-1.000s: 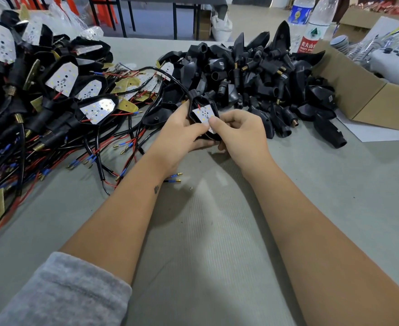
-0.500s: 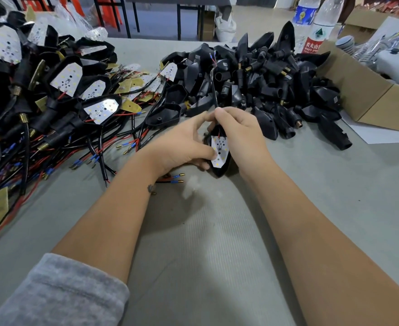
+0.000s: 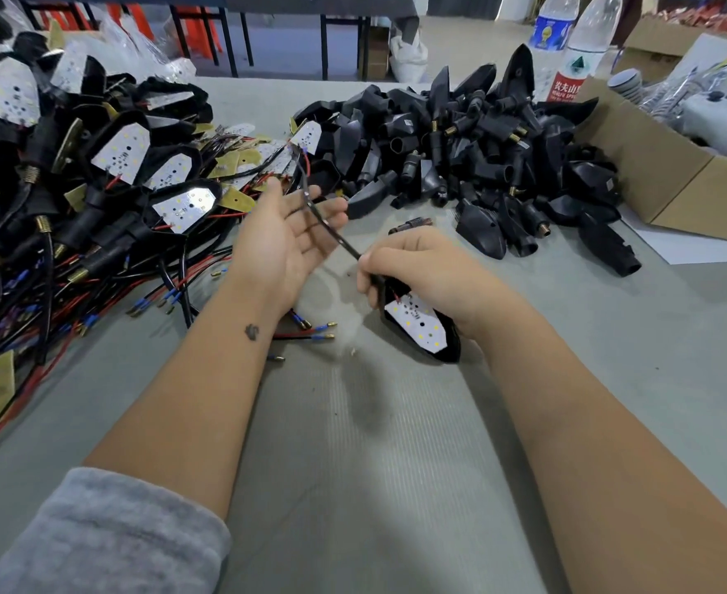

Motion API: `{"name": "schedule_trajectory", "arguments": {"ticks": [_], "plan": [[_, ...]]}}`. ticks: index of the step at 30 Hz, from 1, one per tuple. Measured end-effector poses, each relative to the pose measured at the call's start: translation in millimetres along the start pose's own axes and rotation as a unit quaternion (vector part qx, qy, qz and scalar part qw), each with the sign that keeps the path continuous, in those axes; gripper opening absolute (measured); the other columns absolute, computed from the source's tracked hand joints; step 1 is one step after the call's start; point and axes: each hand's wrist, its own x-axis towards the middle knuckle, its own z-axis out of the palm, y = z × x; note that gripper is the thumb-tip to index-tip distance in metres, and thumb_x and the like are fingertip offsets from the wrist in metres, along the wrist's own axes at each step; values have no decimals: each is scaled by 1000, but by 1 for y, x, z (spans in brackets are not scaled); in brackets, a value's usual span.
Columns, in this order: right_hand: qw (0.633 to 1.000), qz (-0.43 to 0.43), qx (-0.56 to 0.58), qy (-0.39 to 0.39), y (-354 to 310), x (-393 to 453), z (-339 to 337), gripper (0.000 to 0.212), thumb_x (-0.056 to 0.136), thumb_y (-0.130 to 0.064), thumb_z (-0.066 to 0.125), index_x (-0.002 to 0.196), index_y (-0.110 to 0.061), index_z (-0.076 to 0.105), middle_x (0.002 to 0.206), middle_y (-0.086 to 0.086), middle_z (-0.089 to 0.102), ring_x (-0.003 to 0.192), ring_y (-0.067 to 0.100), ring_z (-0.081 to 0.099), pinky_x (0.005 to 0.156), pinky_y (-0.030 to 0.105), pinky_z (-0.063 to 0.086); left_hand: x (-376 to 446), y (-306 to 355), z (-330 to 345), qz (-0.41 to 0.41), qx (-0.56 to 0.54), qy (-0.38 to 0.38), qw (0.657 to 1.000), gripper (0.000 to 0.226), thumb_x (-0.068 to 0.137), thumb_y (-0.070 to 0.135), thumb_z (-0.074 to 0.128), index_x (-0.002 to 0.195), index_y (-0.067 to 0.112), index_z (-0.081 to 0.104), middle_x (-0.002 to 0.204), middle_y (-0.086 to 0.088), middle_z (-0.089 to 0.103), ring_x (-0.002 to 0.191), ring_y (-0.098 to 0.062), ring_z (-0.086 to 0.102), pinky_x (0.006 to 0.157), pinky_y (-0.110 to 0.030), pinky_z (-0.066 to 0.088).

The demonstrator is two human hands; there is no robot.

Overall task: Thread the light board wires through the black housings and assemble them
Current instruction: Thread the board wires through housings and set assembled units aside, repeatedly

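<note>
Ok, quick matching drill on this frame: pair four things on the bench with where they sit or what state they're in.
Things:
1. left hand
2. right hand
3. empty black housings
4. cardboard box

Places or states:
A. far right edge of the table
B. piled at the far centre
C. palm up, fingers relaxed, wire across them
D. gripping the housing with the light board

Pairs: 1-C, 2-D, 3-B, 4-A
</note>
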Motion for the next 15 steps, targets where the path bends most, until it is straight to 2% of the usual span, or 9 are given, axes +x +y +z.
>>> {"name": "schedule_trajectory", "arguments": {"ticks": [4,7,12,15], "plan": [[999,15,9,-42,0,0,0,29,92,-11,54,66,-7,67,66,12,62,63,16,56,69,32,43,3,2,-5,12,-115,30,993,36,106,37,32,96,16,59,53,6,57,50,-8,60,52,-19,49],[997,21,9,-67,1,-2,-3,26,86,-19,56,63,-11,67,68,12,62,65,20,55,69,28,45,6,5,-8,21,-171,45,984,28,105,37,36,93,22,56,48,8,48,45,-5,53,52,-17,44],[995,18,-7,-101,1,-3,-8,25,79,-25,54,60,-13,66,68,14,62,69,23,53,76,35,42,7,9,-9,31,-249,71,965,23,104,24,44,86,15,54,50,4,55,47,-9,60,50,-20,51],[991,15,-13,-133,3,-3,-11,27,81,-26,54,61,-14,68,64,10,63,66,19,54,71,29,43,7,8,-6,46,-268,83,959,28,105,18,43,82,8,55,52,-2,58,48,-12,63,50,-21,53]]}}
